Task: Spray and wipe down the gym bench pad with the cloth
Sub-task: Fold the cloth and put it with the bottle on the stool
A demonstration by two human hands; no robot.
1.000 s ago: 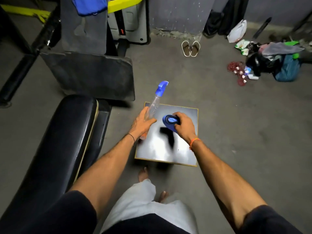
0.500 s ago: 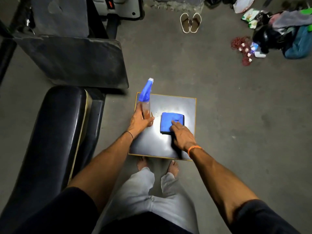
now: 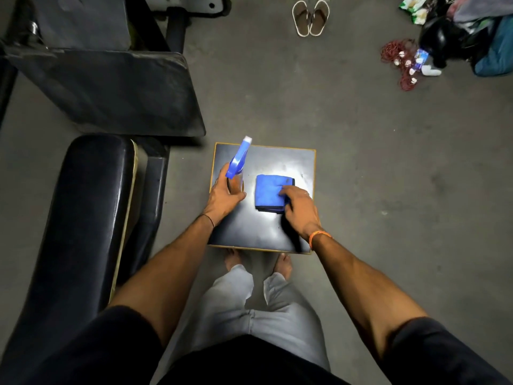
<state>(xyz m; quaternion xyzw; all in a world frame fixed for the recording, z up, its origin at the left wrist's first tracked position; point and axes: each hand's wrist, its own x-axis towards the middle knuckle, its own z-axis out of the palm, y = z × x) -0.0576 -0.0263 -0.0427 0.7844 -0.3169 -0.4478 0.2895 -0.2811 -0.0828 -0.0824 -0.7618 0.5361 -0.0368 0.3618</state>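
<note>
A spray bottle (image 3: 235,169) is held upright by the left hand (image 3: 225,196), its fingers wrapped around the body, on a small black worktop (image 3: 291,162) set on the floor. At three o'clock from the bottle a folded blue cloth (image 3: 268,191) lies flat on the same surface; the right hand (image 3: 300,211) rests on its right edge, fingers curled onto the fabric, though whether it is pinched cannot be told. The bench pad (image 3: 88,212) is seen at nine o'clock, apart from the worktop. A pair of sandals (image 3: 310,18) lies at twelve o'clock.
</note>
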